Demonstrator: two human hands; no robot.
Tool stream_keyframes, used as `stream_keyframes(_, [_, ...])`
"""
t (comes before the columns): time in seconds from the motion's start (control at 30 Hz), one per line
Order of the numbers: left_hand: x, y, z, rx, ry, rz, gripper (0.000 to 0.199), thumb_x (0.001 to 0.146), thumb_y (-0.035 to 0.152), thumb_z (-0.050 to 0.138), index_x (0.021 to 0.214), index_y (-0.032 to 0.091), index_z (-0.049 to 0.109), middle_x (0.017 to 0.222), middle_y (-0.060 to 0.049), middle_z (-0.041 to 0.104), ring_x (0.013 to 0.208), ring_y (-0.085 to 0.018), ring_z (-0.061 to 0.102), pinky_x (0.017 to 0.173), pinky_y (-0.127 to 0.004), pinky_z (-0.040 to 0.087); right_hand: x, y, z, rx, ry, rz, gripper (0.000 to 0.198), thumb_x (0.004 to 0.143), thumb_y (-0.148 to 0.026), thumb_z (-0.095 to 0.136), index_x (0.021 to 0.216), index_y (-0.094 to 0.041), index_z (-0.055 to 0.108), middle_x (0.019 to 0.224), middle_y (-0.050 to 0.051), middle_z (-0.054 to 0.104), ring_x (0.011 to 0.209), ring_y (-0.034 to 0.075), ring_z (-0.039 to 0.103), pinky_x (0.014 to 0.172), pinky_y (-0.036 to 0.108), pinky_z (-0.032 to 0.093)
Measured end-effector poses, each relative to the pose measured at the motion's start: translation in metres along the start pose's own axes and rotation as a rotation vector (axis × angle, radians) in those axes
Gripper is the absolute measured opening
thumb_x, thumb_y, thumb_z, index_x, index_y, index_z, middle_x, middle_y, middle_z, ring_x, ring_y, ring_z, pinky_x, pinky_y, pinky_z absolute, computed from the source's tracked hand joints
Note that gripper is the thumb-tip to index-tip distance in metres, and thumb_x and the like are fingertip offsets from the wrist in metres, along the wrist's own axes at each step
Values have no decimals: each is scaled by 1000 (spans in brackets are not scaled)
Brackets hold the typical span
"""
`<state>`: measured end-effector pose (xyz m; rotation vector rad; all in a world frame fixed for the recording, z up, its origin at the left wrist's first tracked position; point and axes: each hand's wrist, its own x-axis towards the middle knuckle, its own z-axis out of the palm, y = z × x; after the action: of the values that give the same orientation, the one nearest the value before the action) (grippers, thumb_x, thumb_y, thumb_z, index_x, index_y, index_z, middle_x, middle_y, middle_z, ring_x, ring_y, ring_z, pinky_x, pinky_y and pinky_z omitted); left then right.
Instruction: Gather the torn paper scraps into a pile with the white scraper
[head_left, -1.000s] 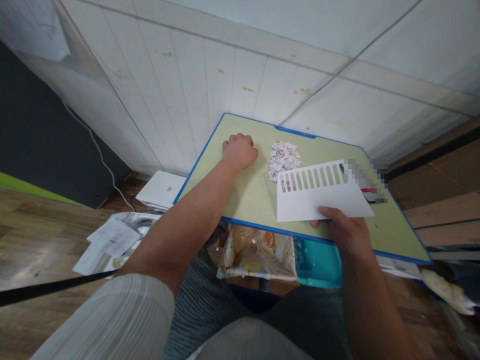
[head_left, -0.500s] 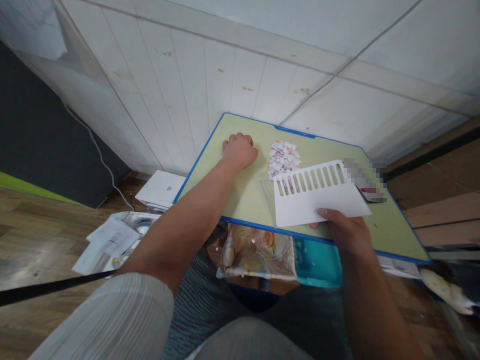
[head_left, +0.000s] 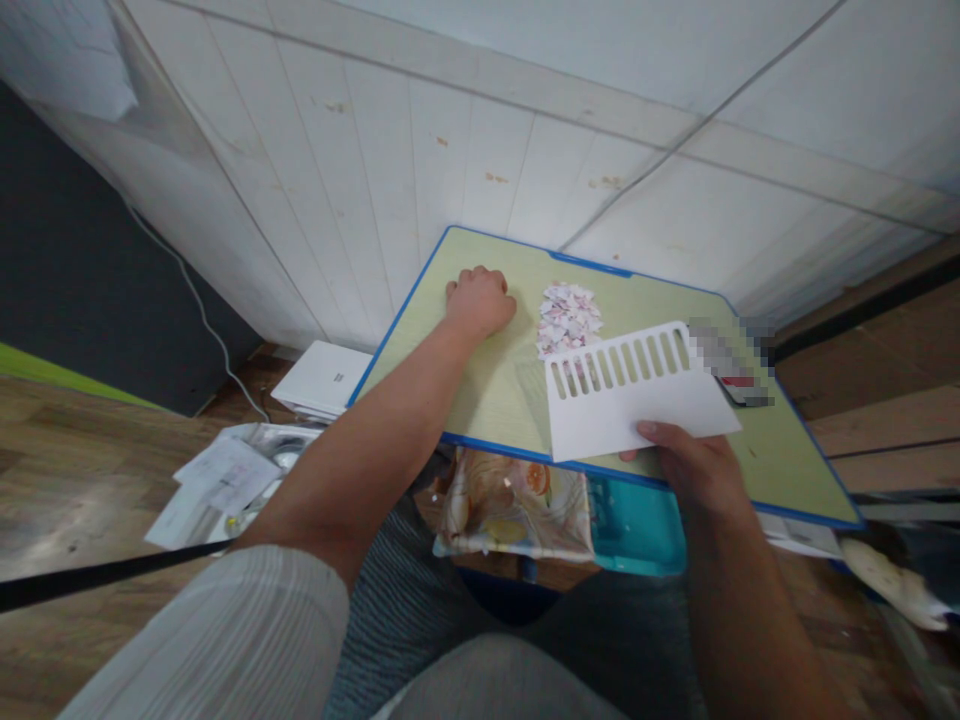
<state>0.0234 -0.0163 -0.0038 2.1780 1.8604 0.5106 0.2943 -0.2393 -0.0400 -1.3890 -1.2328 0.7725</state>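
Head: two hands, one slotted sheet

Looking like a home room: showing a plank-panelled wall behind the far edge of the tabletop, wood-grain flooring, loose papers beyond its near-left corner.
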Motion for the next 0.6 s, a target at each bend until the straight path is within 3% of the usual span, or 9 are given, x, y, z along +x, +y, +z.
stream_keyframes(0.23, [0, 1, 0, 19, -6, 2, 46, 106, 25, 60, 145, 19, 85, 162, -20, 73, 157, -39, 62, 132, -55, 51, 4, 2, 0, 41, -34, 3, 30, 80, -47, 101, 79, -28, 78, 70, 2, 79, 80, 35, 83, 87, 52, 75])
stream_keyframes(0.37, [1, 1, 1, 10, -6, -4, 45, 106, 25, 61, 144, 21, 85, 161, -20, 74, 156, -39, 62, 132, -56, 50, 4, -4, 6, 91, -25, 25, 31, 81, -45, 102, 83, -28, 76, 71, 2, 78, 67, 30, 77, 71, 47, 72])
stream_keyframes(0.5, [0, 0, 0, 11, -5, 1, 46, 106, 26, 61, 145, 20, 84, 162, -20, 73, 156, -39, 62, 132, -56, 50, 10, -13, 17, 227, 87, 13, 31, 80, -42, 99, 93, -26, 77, 70, 2, 78, 55, 23, 69, 51, 37, 60])
stream_keyframes(0.6, [0, 0, 0, 12, -7, 2, 46, 106, 25, 60, 145, 19, 85, 162, -20, 74, 156, -40, 62, 133, -57, 50, 19, -17, 25, 305, 221, 13, 38, 74, -43, 99, 96, -23, 76, 68, 1, 78, 50, 20, 66, 46, 32, 54])
